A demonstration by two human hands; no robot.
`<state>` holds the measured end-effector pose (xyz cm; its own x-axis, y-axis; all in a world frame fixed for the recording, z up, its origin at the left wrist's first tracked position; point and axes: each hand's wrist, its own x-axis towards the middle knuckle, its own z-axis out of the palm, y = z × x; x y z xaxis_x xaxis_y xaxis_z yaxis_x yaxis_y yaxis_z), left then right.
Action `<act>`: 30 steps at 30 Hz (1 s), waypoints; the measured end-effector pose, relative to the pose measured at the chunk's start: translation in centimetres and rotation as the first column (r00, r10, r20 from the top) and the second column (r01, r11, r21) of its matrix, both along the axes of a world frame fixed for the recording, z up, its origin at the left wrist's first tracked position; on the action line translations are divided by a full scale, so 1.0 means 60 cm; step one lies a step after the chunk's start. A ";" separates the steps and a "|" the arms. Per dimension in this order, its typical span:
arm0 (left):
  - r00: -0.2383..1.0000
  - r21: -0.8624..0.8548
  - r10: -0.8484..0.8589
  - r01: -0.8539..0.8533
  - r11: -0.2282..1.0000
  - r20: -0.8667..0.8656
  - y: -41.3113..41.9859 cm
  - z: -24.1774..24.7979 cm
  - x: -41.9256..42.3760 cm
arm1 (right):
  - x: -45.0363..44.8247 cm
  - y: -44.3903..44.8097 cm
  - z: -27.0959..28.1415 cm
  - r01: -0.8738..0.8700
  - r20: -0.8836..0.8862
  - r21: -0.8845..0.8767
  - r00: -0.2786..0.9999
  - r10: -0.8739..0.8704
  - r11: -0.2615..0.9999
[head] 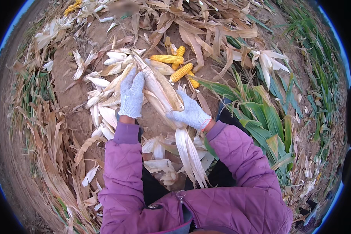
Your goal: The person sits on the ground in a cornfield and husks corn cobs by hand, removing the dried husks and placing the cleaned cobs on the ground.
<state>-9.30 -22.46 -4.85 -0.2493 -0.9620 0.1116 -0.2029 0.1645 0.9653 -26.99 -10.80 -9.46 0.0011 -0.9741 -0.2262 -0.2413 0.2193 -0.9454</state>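
Note:
Across the middle lies a corn ear wrapped in pale, dry husk [161, 87], slanting from upper left to lower right. My right hand [190, 112], in a whitish knit glove, grips its lower part with the thumb across the front. Peeled husk leaves [190, 158] hang from that end towards my lap. At the upper end, my gloved left hand [131, 93] pinches the husk's edge between thumb and fingers; the fingertips are partly hidden. Beyond the ear, several bare yellow corn cobs [166, 59] lie together on the soil. Unhusked ears [108, 96] are heaped left of my left hand.
Dry brown stalks and leaves [193, 26] cover the ground ahead, with more leaves [52, 146] at the left. Green corn leaves [260, 117] stand close to my right arm. Loose husks [161, 166] lie between my legs. Other yellow cobs [71, 7] show far left.

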 end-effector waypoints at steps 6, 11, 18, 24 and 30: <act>0.998 0.154 0.040 -0.047 0.987 0.049 -0.002 0.026 -0.011 | -0.011 0.000 0.026 -0.054 0.034 -0.048 0.998 0.056 0.997; 0.982 0.060 0.167 -0.173 0.983 0.086 -0.017 -0.018 -0.009 | -0.007 0.002 0.026 -0.106 -0.015 -0.027 0.994 0.106 0.994; 0.918 0.418 0.248 -0.102 0.903 -0.311 -0.010 -0.022 -0.028 | -0.020 -0.002 0.014 -0.239 0.079 -0.047 0.967 0.242 0.970; 0.924 0.004 0.361 -0.364 0.931 0.131 0.000 -0.036 -0.051 | -0.010 -0.011 0.004 0.126 -0.243 -0.257 0.951 -0.190 0.958; 0.878 -0.311 0.236 -0.106 0.944 0.416 0.063 -0.056 -0.093 | 0.026 -0.024 0.014 0.406 -0.076 -0.432 0.874 -0.481 0.806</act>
<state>-14.86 -18.66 -8.19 -0.1686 -0.9418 0.2907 -0.6458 0.3284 0.6892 -25.42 -12.23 -8.60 -0.4549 -0.8637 0.2169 -0.3758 -0.0347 -0.9261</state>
